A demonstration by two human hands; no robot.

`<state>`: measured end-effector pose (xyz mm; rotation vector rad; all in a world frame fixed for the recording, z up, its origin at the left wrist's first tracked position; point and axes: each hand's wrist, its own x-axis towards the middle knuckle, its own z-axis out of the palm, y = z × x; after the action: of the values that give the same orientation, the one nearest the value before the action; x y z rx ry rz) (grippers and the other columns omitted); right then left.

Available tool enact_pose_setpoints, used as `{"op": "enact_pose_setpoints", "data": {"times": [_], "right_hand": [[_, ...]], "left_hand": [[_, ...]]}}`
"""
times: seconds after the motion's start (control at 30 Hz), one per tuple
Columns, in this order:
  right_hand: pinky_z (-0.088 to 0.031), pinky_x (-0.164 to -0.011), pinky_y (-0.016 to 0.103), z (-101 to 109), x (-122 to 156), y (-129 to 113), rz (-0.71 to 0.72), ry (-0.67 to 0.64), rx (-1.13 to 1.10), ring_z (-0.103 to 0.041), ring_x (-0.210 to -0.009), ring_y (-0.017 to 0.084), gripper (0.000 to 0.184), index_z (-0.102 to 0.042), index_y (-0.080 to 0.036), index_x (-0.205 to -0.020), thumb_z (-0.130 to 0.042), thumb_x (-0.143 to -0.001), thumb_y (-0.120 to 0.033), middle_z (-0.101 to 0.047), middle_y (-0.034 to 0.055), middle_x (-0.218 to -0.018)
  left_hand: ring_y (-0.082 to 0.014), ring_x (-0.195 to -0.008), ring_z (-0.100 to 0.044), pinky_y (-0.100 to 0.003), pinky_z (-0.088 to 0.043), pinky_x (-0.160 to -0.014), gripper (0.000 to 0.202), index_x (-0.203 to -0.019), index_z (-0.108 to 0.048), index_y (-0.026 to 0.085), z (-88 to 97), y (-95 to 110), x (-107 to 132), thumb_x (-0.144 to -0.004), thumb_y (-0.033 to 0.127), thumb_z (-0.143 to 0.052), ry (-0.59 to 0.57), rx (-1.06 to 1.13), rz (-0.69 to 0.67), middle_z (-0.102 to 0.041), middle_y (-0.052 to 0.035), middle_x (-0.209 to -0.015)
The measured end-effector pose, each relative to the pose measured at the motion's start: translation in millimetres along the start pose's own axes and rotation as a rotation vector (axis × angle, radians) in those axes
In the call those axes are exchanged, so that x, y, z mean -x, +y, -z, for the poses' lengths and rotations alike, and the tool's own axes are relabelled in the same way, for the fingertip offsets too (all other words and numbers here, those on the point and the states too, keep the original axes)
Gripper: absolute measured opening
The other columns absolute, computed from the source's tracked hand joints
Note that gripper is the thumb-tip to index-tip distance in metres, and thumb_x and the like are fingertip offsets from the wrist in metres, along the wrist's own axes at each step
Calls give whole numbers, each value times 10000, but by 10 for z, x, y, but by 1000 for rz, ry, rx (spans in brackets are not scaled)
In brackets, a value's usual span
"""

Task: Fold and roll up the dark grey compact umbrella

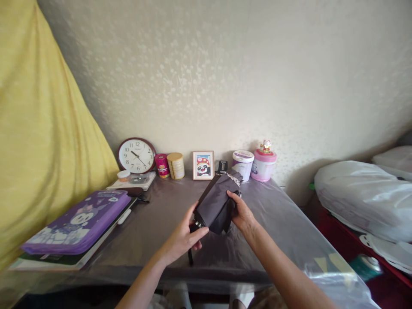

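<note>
A folded dark-grey fabric umbrella (215, 204) is tilting at frame centre, over a table covered in glossy grey sheeting (273, 231). The left hand (188, 235) is clasping its lower end; the right hand (243, 212) is pinching its right side, thumb on top. A pale patterned wall (193, 81) is rising behind. A round maroon-rimmed clock (137, 156) is standing left of centre, a yellow cloth curtain (38, 128) is filling the upper left, and a white plastic bag (360, 197) is bulging at right.
</note>
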<state>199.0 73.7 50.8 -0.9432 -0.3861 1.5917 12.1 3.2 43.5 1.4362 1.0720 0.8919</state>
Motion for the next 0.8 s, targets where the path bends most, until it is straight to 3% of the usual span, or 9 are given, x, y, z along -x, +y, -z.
{"op": "enact_pose_setpoints", "data": {"times": [0.13,0.3,0.47,0.63,0.8], "right_hand": [[-528,-625,264,13,2,-49,13,-4,-23,-623,-569,146,76,-609,-172,-766,-636,-699,-195,-677,-1,-630],[-530,-630,268,29,1,-61,17,-34,-9,-634,-589,155,55,-601,-167,-766,-615,-717,-188,-677,13,-629],[-541,-632,264,9,20,-52,-4,-57,-18,-634,-574,148,57,-598,-161,-778,-607,-724,-177,-676,6,-619],[-546,-615,244,-26,41,-43,-25,-61,-32,-633,-559,135,49,-586,-162,-780,-592,-732,-155,-675,6,-628],[-549,-606,235,-29,42,-30,-26,-103,-44,-642,-579,133,56,-583,-166,-797,-577,-743,-155,-679,11,-654]], "left_hand": [[-137,-523,-610,-256,-472,-485,530,-1139,-306,208,43,-80,-60,-739,397,-598,0,282,128,-595,-8,-761],[-136,-596,-608,-253,-476,-522,285,-875,-434,162,59,-131,-81,-753,360,-598,-192,475,218,-614,-48,-760],[-122,-608,-585,-250,-486,-523,238,-845,-485,139,29,-146,-94,-737,308,-614,-278,491,230,-594,-41,-743],[-87,-504,-525,-201,-432,-399,311,-870,-451,169,-8,-177,-105,-681,296,-663,-195,395,257,-526,28,-682],[-96,-543,-553,-206,-436,-402,482,-1008,-438,201,13,-198,-101,-625,309,-710,-137,344,270,-507,37,-758]]}}
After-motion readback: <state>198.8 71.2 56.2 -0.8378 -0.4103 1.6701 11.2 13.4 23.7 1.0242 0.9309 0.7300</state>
